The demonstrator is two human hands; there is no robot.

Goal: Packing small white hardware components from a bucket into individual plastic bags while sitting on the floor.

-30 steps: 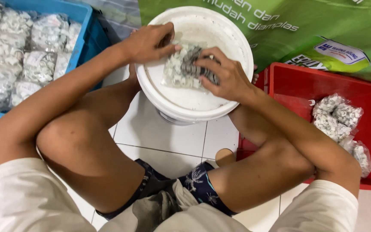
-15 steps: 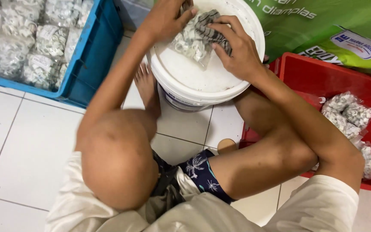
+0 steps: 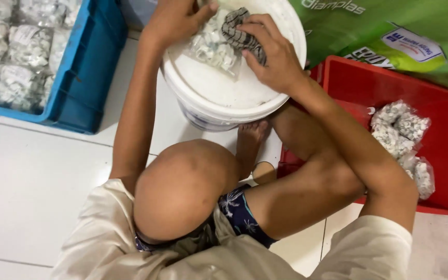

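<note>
Both arms reach forward over the raised knees to a white bucket lid (image 3: 224, 91). The left hand (image 3: 175, 21) pins a clear bag of small white parts (image 3: 214, 45) on the lid, fingers curled on it. The right hand (image 3: 271, 52) presses a striped cloth (image 3: 239, 35) against the bag, fingers clamped together.

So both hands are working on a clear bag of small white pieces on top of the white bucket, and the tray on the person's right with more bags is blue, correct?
Not quite: the tray on the person's right is red, as the head view shows; the blue crate sits on the left. The rest holds: left hand and right hand are on the clear bag atop the white bucket.
</note>
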